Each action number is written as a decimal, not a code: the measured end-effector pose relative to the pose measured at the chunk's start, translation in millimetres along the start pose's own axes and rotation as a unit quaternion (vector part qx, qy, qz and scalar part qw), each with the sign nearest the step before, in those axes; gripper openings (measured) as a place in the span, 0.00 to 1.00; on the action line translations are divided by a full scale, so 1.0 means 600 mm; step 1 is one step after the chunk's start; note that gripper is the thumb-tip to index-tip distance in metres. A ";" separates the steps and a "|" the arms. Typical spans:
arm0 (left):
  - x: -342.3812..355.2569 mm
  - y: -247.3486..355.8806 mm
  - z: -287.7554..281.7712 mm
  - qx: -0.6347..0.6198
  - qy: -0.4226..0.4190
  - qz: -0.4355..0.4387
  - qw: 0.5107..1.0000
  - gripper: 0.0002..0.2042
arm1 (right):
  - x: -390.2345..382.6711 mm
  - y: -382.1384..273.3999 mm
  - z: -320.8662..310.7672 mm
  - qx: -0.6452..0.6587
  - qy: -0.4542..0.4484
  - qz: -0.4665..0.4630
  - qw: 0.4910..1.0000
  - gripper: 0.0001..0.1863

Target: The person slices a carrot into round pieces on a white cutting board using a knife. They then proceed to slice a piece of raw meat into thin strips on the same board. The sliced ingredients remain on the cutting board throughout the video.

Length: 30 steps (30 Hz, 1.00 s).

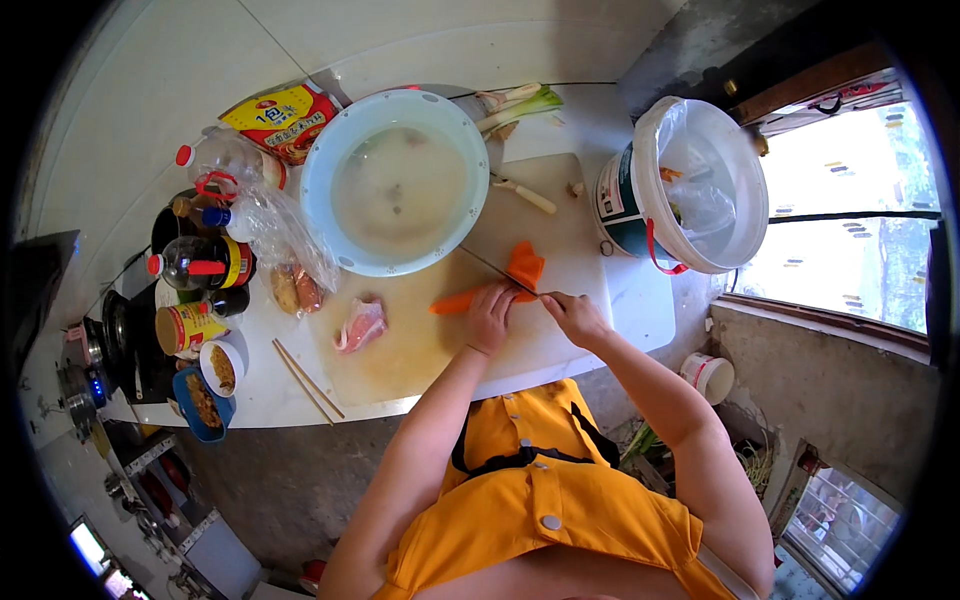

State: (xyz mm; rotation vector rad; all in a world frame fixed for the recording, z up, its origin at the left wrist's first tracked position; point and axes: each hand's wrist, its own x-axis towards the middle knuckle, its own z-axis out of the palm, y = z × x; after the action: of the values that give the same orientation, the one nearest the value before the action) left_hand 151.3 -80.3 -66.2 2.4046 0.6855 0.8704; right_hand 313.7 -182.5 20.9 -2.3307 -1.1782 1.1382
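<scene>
On the pale cutting board [385,372], my left hand [488,316] presses down on a carrot [452,302], fingers closed round it. A knife [497,270] is gripped by its handle in my right hand [578,320], its blade slanting away to the left, right beside my left fingers. Flat orange carrot slices [526,265] lie just beyond the blade. A piece of raw meat [362,325] rests on the board to the left of my hands. Farther back on the board lies a whitish stalk [527,196]. The fingers of my left hand hide part of the carrot.
A light-blue basin [318,185] of cloudy water stands behind the board. At the right is a white bucket [625,190] lined with plastic. Bottles [190,262], a bag of potatoes [297,288], bowls [222,368] and chopsticks [307,381] crowd the left. Leeks [522,108] lie at the back.
</scene>
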 end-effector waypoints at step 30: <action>-0.002 -0.005 0.008 0.009 0.012 0.017 1.000 0.08 | -0.051 -0.062 -0.062 -0.065 -0.074 0.061 0.993 0.27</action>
State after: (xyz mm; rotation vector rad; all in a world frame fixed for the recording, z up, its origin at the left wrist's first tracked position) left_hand 153.0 -79.8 -71.8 2.4316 0.6666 0.9113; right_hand 310.8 -180.2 81.5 -2.4832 -1.2080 1.3340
